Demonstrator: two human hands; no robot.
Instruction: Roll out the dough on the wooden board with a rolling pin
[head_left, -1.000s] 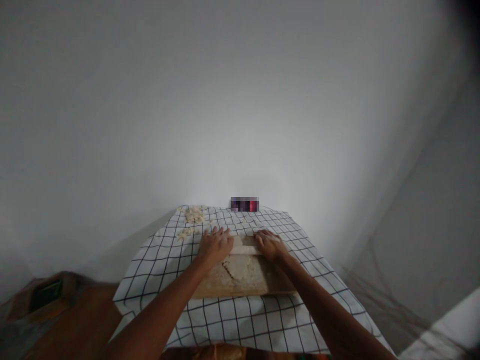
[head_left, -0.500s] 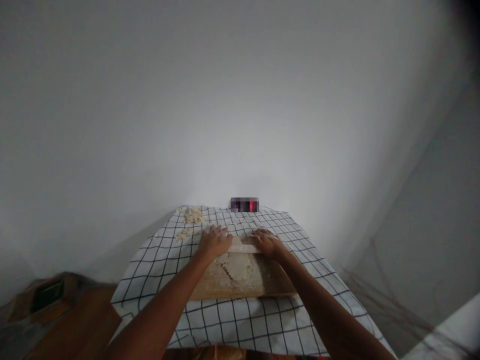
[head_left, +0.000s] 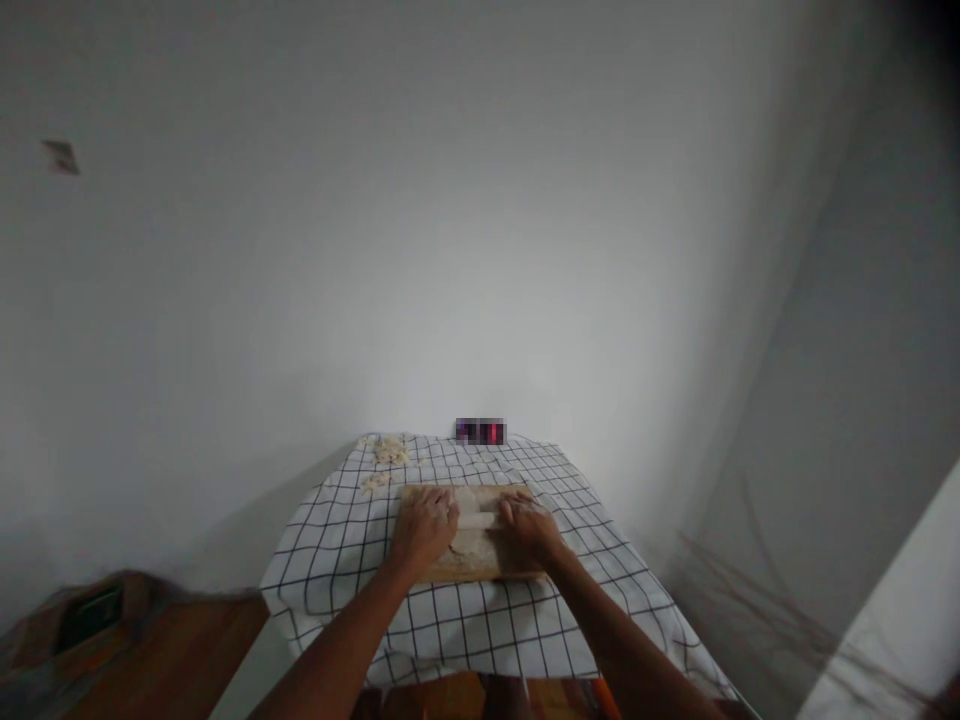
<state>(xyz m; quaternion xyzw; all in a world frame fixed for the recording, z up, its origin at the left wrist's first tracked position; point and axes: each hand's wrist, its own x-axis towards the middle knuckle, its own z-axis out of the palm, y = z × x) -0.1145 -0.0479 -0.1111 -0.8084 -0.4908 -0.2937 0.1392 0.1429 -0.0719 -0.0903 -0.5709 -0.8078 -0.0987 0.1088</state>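
A pale rolling pin (head_left: 478,521) lies crosswise over a floured wooden board (head_left: 487,573). My left hand (head_left: 427,520) is closed over its left end and my right hand (head_left: 527,522) over its right end, both palms down. Flattened pale dough (head_left: 466,499) shows on the board beyond the pin, between my hands, and more appears on the near side. My hands and the pin hide part of it.
Beneath the board, a white cloth with dark checks (head_left: 330,535) covers the table. Small dough pieces (head_left: 391,451) lie at the back left, with a smaller group (head_left: 376,482) nearer. A blurred dark object (head_left: 481,431) stands at the back by the wall (head_left: 480,250).
My hands and the rolling pin have come back toward me over the board, baring its far edge. The view has shifted too, and the board looks smaller.
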